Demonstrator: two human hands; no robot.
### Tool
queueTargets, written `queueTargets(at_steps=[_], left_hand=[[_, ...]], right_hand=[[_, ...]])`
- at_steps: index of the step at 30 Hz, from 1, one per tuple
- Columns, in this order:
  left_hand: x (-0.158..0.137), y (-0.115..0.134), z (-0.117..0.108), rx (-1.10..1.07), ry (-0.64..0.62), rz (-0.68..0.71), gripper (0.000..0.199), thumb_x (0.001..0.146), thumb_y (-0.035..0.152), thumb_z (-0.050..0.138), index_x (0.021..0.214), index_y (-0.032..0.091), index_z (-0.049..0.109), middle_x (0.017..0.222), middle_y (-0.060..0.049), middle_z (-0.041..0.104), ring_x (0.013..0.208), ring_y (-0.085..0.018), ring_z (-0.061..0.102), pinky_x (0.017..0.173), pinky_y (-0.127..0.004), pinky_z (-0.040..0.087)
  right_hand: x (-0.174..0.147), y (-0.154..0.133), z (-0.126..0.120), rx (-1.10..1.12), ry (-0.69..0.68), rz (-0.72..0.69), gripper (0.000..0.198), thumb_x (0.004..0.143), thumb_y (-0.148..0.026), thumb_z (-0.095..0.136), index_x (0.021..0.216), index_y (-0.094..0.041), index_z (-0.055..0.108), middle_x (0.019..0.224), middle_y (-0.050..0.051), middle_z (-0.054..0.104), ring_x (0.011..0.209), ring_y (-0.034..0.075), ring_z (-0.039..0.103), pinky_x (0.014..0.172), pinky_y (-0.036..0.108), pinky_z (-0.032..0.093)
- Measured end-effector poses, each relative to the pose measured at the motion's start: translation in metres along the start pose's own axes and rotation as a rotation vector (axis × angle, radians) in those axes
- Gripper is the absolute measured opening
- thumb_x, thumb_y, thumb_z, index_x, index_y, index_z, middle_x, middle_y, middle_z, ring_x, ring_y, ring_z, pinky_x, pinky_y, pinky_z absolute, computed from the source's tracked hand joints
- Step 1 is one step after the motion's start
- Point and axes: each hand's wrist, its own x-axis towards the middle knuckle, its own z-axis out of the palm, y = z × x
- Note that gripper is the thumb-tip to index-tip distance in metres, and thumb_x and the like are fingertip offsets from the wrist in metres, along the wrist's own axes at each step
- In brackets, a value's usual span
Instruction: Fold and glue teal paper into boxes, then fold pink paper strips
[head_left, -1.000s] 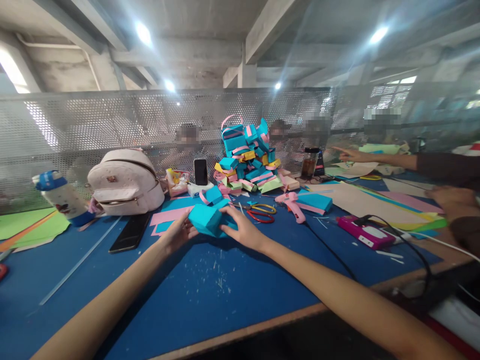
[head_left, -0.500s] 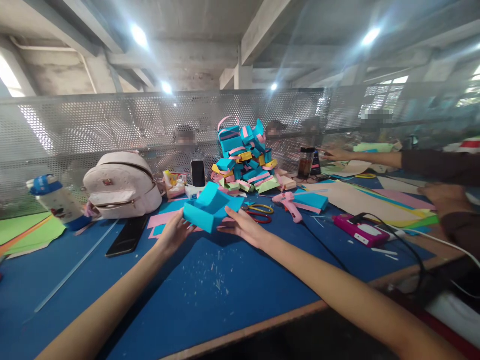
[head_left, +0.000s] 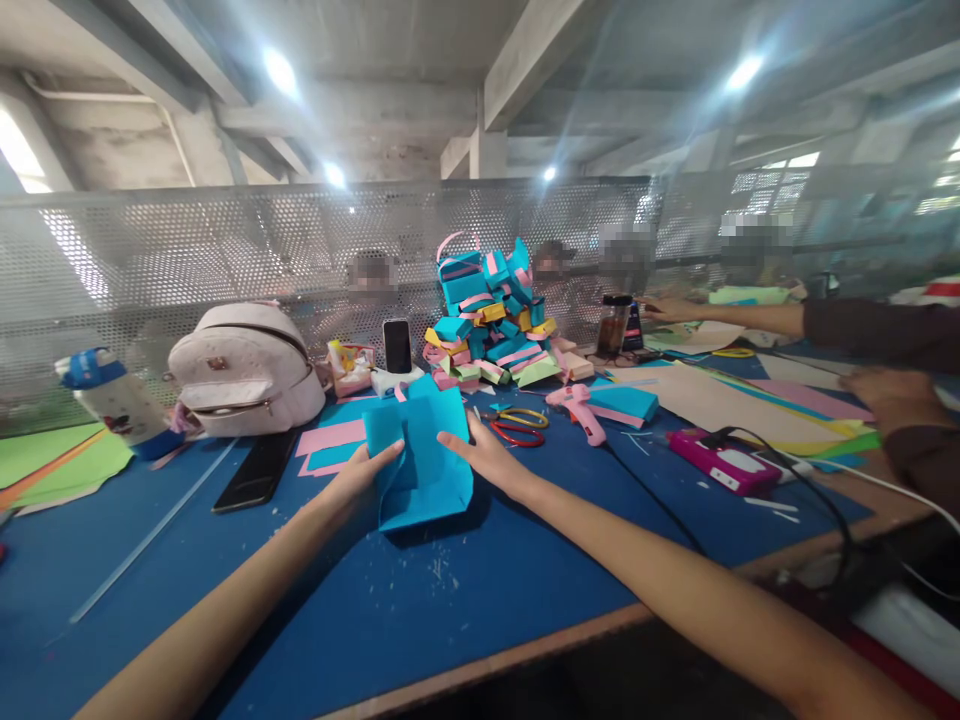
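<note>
Between my hands is a folded blue paper box (head_left: pixel 429 470), partly opened out, its inside facing me and its lower edge close to the table. My left hand (head_left: pixel 369 470) grips its left side, thumb pressed on the paper. On the right side, my right hand (head_left: pixel 487 455) pinches the edge with the thumb inside; the other fingers are hidden behind. Just past the box lie pink and blue paper pieces (head_left: pixel 330 436). Scissors with red and yellow handles (head_left: pixel 519 428) and a pink glue gun (head_left: pixel 579 410) rest to the right.
A pile of small paper boxes (head_left: pixel 491 330) stands at the back before a perforated metal screen (head_left: pixel 300 240). A white backpack (head_left: pixel 244 370), black phone (head_left: pixel 255 475) and bottle (head_left: pixel 112 405) are left. At right are a magenta device (head_left: pixel 720 462), cables and another person's hand (head_left: pixel 874 390).
The blue paper box has been tilted and turned so its inside now faces me, its lower edge nearer the table. My thumbs have moved onto its inner side.
</note>
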Motion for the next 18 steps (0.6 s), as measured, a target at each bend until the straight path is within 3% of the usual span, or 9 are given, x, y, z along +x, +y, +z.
queueTargets(at_steps=[6, 9, 13, 18], left_hand=[[0.005, 0.004, 0.002, -0.067, 0.156, 0.107, 0.036, 0.083, 0.031, 0.075, 0.114, 0.015, 0.067, 0.102, -0.013, 0.078, 0.096, -0.029, 0.074, 0.092, -0.042, 0.057], [0.006, 0.005, 0.003, -0.092, 0.208, 0.157, 0.027, 0.091, 0.029, 0.066, 0.114, 0.015, 0.065, 0.108, -0.010, 0.074, 0.094, -0.023, 0.072, 0.087, -0.041, 0.058], [0.005, 0.004, 0.006, -0.098, 0.203, 0.167, 0.025, 0.095, 0.029, 0.060, 0.117, 0.015, 0.062, 0.116, -0.008, 0.066, 0.096, -0.020, 0.068, 0.083, -0.040, 0.058], [0.002, 0.002, 0.010, -0.066, 0.178, 0.145, 0.028, 0.095, 0.030, 0.060, 0.120, 0.016, 0.060, 0.120, -0.009, 0.063, 0.099, -0.021, 0.066, 0.084, -0.041, 0.057]], right_hand=[[0.005, 0.007, -0.006, -0.162, 0.056, -0.016, 0.031, 0.081, -0.048, 0.067, 0.089, -0.020, 0.057, 0.093, 0.003, 0.063, 0.083, 0.020, 0.063, 0.074, 0.032, 0.051], [0.004, 0.008, -0.006, -0.238, 0.026, -0.033, 0.023, 0.075, -0.036, 0.072, 0.086, -0.020, 0.061, 0.088, 0.002, 0.065, 0.077, 0.018, 0.063, 0.069, 0.029, 0.051], [0.003, 0.009, -0.006, -0.327, -0.004, -0.051, 0.008, 0.077, -0.024, 0.067, 0.084, -0.019, 0.068, 0.080, 0.003, 0.070, 0.074, 0.019, 0.066, 0.068, 0.029, 0.051], [0.003, 0.012, -0.007, -0.414, -0.002, -0.078, 0.013, 0.080, -0.019, 0.066, 0.088, -0.020, 0.075, 0.088, 0.006, 0.075, 0.078, 0.021, 0.068, 0.069, 0.031, 0.052]])
